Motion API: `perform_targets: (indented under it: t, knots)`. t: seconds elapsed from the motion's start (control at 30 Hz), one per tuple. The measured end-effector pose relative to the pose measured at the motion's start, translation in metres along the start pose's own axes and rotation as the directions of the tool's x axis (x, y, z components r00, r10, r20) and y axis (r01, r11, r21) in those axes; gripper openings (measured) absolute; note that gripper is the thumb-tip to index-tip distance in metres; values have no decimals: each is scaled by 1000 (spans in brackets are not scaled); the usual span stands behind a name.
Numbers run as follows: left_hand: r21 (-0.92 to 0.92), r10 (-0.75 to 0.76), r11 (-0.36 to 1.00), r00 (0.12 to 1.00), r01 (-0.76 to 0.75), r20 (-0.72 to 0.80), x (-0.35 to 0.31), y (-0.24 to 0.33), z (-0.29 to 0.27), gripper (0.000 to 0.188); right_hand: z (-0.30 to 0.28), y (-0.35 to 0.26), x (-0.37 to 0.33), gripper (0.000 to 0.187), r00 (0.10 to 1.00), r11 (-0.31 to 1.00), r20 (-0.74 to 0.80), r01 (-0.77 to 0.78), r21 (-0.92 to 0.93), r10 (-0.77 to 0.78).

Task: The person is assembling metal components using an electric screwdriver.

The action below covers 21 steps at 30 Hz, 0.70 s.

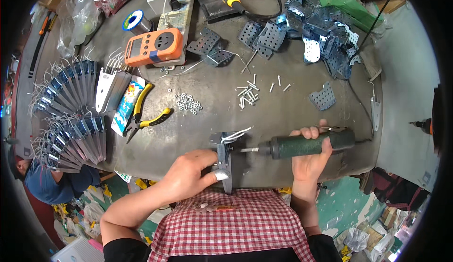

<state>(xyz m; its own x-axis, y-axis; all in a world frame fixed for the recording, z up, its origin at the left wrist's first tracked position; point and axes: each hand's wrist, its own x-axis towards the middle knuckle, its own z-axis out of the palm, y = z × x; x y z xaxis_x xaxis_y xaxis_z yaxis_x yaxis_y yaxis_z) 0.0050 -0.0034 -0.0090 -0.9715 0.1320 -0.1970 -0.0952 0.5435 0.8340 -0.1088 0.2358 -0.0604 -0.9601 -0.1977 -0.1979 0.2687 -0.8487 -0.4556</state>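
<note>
Left hand [191, 174]: enters from 7 o'clock, forearm slanting up toward the centre; knuckles up, thumb lying forward along the piece; the grip is pinching the grey metal bracket with white wires [225, 157] near the worktop's close edge.
Grey metal bracket with white wires: stands on edge just below the picture's centre, a narrow flat grey strip running from 12 to 6 o'clock, with a short bundle of white wires curling off its top toward 2 o'clock; the thumb covers its lower part.
Right hand [311, 156]: rises from 5 o'clock, wrist nearly straight, palm toward the camera side, fingers curled over the top; the grip is pressed around the dark green cylindrical electric screwdriver [306, 145].
Dark green cylindrical electric screwdriver: lies level, pointing to 9 o'clock; its thin metal bit [249, 149] reaches the bracket's right face, a cable leaving its rear toward 3 o'clock.
Round grey metal worktop [292, 113]: dull and scuffed.
At 9 o'clock: fanned rows of finished grey brackets with wires [71, 116].
At 10 o'clock: yellow-handled pliers [144, 113] beside a blue and white packet [127, 104].
At 11 o'clock: an orange socket meter [153, 46].
Above centre: a heap of small silver nuts [188, 103], then loose silver screws [249, 93].
At 1 o'clock: a pile of perforated metal plates [311, 31].
</note>
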Motion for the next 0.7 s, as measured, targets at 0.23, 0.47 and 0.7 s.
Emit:
perform_targets:
  t: [0.23, 0.47, 0.7]
  knots:
    - [-257, -373, 891, 926, 374, 57, -2, 0, 3, 55, -5, 5, -4, 45, 998, 998, 45, 43, -39, -41]
    - [-444, -382, 807, 918, 390, 111, -8, -14, 9, 56, -1, 10, -6, 43, 998, 997, 50, 31, -73, -28]
    - [-363, -376, 845, 919, 393, 119, -5, -12, 7, 56, -2, 9, -5, 41, 997, 998, 54, 51, -39, -49]
